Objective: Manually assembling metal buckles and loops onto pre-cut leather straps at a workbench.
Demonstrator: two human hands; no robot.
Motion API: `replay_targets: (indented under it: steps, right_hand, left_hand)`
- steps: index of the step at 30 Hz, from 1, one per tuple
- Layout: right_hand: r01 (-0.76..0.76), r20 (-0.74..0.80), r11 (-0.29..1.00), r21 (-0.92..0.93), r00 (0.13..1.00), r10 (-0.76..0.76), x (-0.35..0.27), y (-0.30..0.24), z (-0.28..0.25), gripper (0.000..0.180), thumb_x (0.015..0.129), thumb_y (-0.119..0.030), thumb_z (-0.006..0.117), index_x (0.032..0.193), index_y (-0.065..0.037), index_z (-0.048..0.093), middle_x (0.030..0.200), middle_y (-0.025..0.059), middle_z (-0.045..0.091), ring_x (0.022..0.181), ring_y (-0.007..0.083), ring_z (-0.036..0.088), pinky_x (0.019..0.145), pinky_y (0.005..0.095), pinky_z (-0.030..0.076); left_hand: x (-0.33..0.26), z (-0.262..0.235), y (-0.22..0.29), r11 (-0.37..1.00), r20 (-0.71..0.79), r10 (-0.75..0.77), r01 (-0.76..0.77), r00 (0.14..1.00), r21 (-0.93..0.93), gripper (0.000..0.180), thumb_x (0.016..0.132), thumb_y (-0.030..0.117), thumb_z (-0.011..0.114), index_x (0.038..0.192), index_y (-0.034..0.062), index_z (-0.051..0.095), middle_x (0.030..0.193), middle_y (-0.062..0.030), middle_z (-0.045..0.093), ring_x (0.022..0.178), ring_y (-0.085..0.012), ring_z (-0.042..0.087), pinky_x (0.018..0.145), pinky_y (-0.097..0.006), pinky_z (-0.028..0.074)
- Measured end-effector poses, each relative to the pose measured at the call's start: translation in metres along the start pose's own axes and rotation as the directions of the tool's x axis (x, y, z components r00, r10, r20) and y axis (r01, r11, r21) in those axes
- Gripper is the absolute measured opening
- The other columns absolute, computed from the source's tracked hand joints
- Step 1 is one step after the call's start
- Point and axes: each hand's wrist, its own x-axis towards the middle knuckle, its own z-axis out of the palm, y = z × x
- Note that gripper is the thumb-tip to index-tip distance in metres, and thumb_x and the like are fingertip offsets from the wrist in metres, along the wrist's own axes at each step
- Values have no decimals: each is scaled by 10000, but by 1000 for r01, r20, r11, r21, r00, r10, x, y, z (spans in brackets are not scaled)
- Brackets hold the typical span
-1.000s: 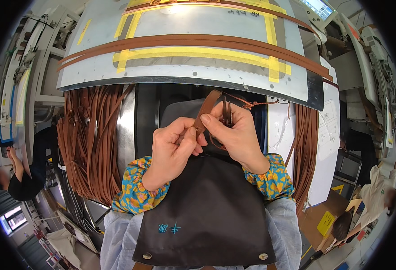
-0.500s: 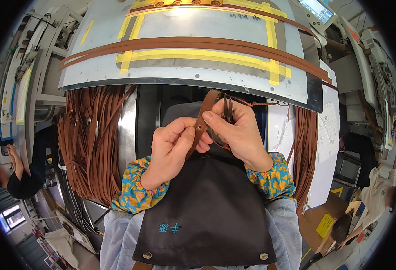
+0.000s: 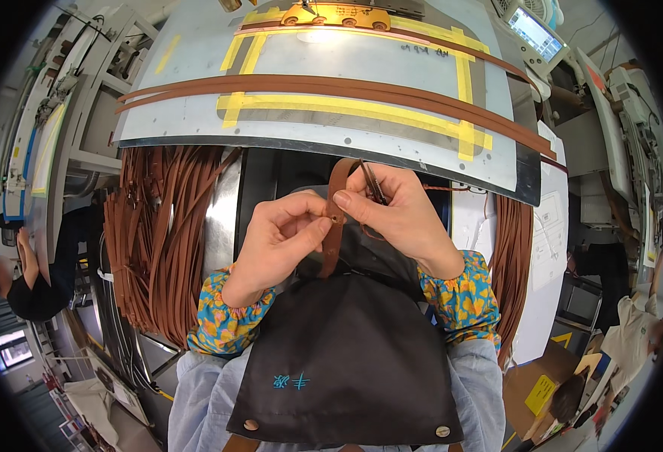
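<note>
A narrow brown strap (image 3: 336, 181) curves upright between my hands in front of the dark apron. My right hand (image 3: 399, 215) pinches it between thumb and fingers. A slender dark two-armed tool (image 3: 374, 184), like tweezers, is tucked in the same hand; its exact kind is unclear. My left hand (image 3: 285, 237) is closed in a pinch at the strap's left edge, beside a small hole or metal ring. What its fingertips grip is too small to make out. The strap's lower end hangs over the apron (image 3: 346, 339).
Ahead lies a pale worktable (image 3: 181, 113) marked with yellow tape (image 3: 346, 108), with long brown straps (image 3: 294, 84) across it. Thick bundles of straps hang at the left (image 3: 162, 241) and right (image 3: 512, 256). A lit screen (image 3: 536, 34) stands far right. Other people are at both sides.
My left hand's fingers have drawn out from behind the strap and now pinch at its edge. The strap stands straighter, and the dark tool in my right hand has tilted.
</note>
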Motion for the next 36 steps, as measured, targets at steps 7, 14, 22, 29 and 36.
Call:
replay_targets:
  steps: [7,14,22,29,36]
  right_hand:
    - [302,-99,687,-661,873,-478,-12,1,9,361,839,-156,645,1092,-15,429,815,154,581,664,298,593,583,340,469]
    - [193,-150,671,-716,896,-418,-33,-5,26,305,786,-50,691,1017,-19,495,875,95,563,637,192,600,537,274,477]
    - [255,-6,876,-411,959,-282,-28,0,11,147,777,22,669,887,16,573,754,50,585,606,73,522,525,216,400]
    - [186,-36,868,-460,973,-228,-25,1,5,114,784,-8,670,862,10,587,726,58,598,588,96,519,540,240,423]
    - [154,-1,876,-458,985,-174,-26,-4,3,149,774,-24,687,875,0,580,736,61,585,597,102,514,540,239,421]
  left_hand:
    - [-4,10,-6,989,-159,94,-111,983,-102,124,878,-32,542,982,-68,600,937,-83,569,779,-111,597,618,-222,545]
    - [0,18,-8,959,-293,236,-270,927,-83,127,879,-39,539,988,-76,594,957,-102,573,795,-139,616,650,-232,553]
    - [6,11,-7,833,-219,10,-130,976,-538,210,929,116,519,1003,-67,590,822,-67,586,617,-79,532,487,-176,425]
    - [6,11,-7,844,-117,-128,46,985,-535,243,942,194,519,864,-23,594,653,-55,595,441,-68,481,351,-180,339]
    - [5,11,-4,860,-145,-181,85,973,-503,223,929,167,544,784,2,583,632,-78,609,445,-83,540,333,-177,364]
